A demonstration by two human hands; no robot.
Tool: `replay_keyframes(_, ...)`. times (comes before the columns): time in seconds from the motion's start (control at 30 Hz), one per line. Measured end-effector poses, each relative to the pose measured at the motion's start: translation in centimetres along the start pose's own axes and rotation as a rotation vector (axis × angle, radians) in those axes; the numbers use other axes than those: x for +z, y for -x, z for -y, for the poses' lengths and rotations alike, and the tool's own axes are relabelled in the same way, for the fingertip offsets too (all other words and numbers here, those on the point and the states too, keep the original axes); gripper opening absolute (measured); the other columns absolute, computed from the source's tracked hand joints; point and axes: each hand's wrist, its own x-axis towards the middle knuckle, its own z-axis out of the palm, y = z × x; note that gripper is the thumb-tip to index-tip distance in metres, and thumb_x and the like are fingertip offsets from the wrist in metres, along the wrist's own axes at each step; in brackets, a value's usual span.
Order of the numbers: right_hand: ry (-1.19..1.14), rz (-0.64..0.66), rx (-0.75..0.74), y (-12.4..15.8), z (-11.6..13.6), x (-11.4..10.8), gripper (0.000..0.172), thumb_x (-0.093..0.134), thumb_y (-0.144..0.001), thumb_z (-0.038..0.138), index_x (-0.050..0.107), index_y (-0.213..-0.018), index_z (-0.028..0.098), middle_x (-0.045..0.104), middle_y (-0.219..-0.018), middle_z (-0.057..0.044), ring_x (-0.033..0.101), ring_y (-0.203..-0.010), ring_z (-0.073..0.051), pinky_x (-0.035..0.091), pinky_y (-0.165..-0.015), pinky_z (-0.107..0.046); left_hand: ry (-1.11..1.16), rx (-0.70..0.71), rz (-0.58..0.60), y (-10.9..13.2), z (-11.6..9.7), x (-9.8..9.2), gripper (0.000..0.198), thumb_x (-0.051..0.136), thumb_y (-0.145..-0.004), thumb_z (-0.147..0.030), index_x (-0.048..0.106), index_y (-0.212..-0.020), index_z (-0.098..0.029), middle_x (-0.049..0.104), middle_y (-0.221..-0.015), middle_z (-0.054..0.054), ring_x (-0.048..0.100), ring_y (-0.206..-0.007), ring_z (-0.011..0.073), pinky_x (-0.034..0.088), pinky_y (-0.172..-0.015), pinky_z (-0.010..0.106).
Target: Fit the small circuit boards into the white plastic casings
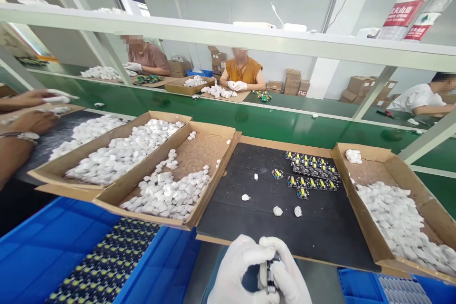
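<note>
At the bottom centre, my left hand (233,270) and my right hand (290,278), both in white gloves, are closed around a small circuit board (272,270). The board is turned edge-on, and a pale piece lies against its left side; the fingers hide much of both. Just beyond my hands a black mat (256,228) carries a few loose white lumps, among them one lump (278,211) and another lump (298,211). Farther up the mat, rows of circuit boards with yellow parts (313,184) lie grouped, with a single board (277,174) to their left.
Cardboard trays of white lumps stand left (160,194) and right (395,218) of the mat. A blue bin (149,266) with circuit boards is low left, another blue bin (359,287) low right. A co-worker's hands (32,121) are at far left. A shelf beam (213,33) crosses above.
</note>
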Motion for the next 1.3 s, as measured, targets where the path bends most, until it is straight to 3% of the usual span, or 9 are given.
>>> replay_keyframes(0.17,0.08,-0.029,-0.04,-0.5,0.0,0.3,0.049,0.077,-0.066,0.047,0.064,-0.107,0.022,0.066,-0.096,-0.005,0.061,-0.081,-0.018,0.048,-0.084,-0.033,0.059,-0.097,0.011,-0.5,0.2,-0.8,0.043,0.063,-0.078,-0.056,0.067,-0.106,-0.024,0.059,-0.081,0.005,0.058,-0.073,0.0189,0.048,-0.065,0.028)
replay_keyframes(0.37,0.088,-0.053,-0.055,-1.0,0.0,-0.3,0.058,0.084,-0.057,0.042,0.063,-0.108,0.022,0.069,-0.105,-0.009,0.064,-0.098,-0.026,0.047,-0.091,-0.038,0.075,-0.16,0.084,-0.3,0.2,-0.5,0.056,0.059,-0.079,-0.059,0.061,-0.119,-0.021,0.056,-0.087,0.007,0.055,-0.073,0.0189,0.048,-0.065,0.03)
replay_keyframes(0.47,0.088,-0.076,-0.081,-1.0,-0.2,-0.5,0.055,0.085,-0.057,0.041,0.065,-0.105,0.022,0.07,-0.104,-0.009,0.065,-0.099,-0.025,0.048,-0.089,-0.036,-0.019,-0.134,0.094,-0.1,0.6,-0.3,0.054,0.06,-0.079,-0.057,0.063,-0.119,-0.022,0.055,-0.085,0.007,0.054,-0.075,0.0196,0.047,-0.067,0.03)
replay_keyframes(0.63,0.097,-0.042,-0.087,-0.8,-0.2,-0.4,0.052,0.084,-0.058,0.041,0.067,-0.104,0.024,0.069,-0.089,-0.005,0.066,-0.08,-0.02,0.052,-0.07,-0.03,-0.001,-0.216,0.087,0.6,0.7,0.1,0.048,0.046,-0.088,-0.054,0.062,-0.12,-0.022,0.059,-0.092,0.008,0.055,-0.081,0.0209,0.047,-0.075,0.032)
replay_keyframes(0.8,0.12,-0.036,-0.09,-0.8,0.1,-0.5,0.05,0.081,-0.06,0.048,0.068,-0.103,0.026,0.069,-0.1,-0.006,0.065,-0.092,-0.024,0.051,-0.083,-0.034,-0.008,-0.269,0.108,0.4,0.5,-0.1,0.04,0.054,-0.087,-0.048,0.064,-0.118,-0.025,0.063,-0.1,0.009,0.057,-0.089,0.0218,0.048,-0.077,0.03)
replay_keyframes(0.9,0.179,-0.049,-0.106,-0.8,0.0,-0.7,0.047,0.08,-0.062,0.046,0.069,-0.101,0.022,0.07,-0.098,-0.008,0.065,-0.094,-0.026,0.05,-0.086,-0.037,0.007,-0.156,0.162,-0.4,0.1,-0.5,0.036,0.061,-0.083,-0.046,0.065,-0.114,-0.027,0.066,-0.095,0.006,0.058,-0.086,0.0202,0.048,-0.077,0.029)
replay_keyframes(0.97,0.203,-0.069,-0.108,-0.8,-0.3,-0.9,0.048,0.081,-0.063,0.044,0.069,-0.104,0.022,0.07,-0.101,-0.008,0.064,-0.098,-0.026,0.049,-0.088,-0.036,0.04,-0.083,0.179,-0.8,0.0,-0.7,0.038,0.064,-0.081,-0.047,0.064,-0.114,-0.03,0.067,-0.093,0.005,0.059,-0.083,0.0192,0.049,-0.076,0.028)
replay_keyframes(1.1,0.142,-0.123,-0.095,-1.0,-0.9,-1.0,0.054,0.084,-0.059,0.043,0.068,-0.107,0.023,0.07,-0.106,-0.007,0.063,-0.101,-0.024,0.048,-0.09,-0.033,0.094,-0.122,0.222,-0.9,0.5,-1.2,0.049,0.062,-0.08,-0.053,0.059,-0.122,-0.028,0.064,-0.099,0.008,0.061,-0.086,0.0208,0.05,-0.077,0.032)
replay_keyframes(1.3,0.085,-0.081,-0.05,-1.4,-0.7,-0.6,0.052,0.08,-0.066,0.041,0.065,-0.113,0.022,0.07,-0.093,-0.007,0.063,-0.069,-0.016,0.051,-0.065,-0.027,0.157,-0.233,0.218,-0.4,1.2,-1.2,0.064,0.056,-0.079,-0.061,0.053,-0.131,-0.025,0.06,-0.109,0.011,0.06,-0.095,0.0256,0.05,-0.083,0.036)
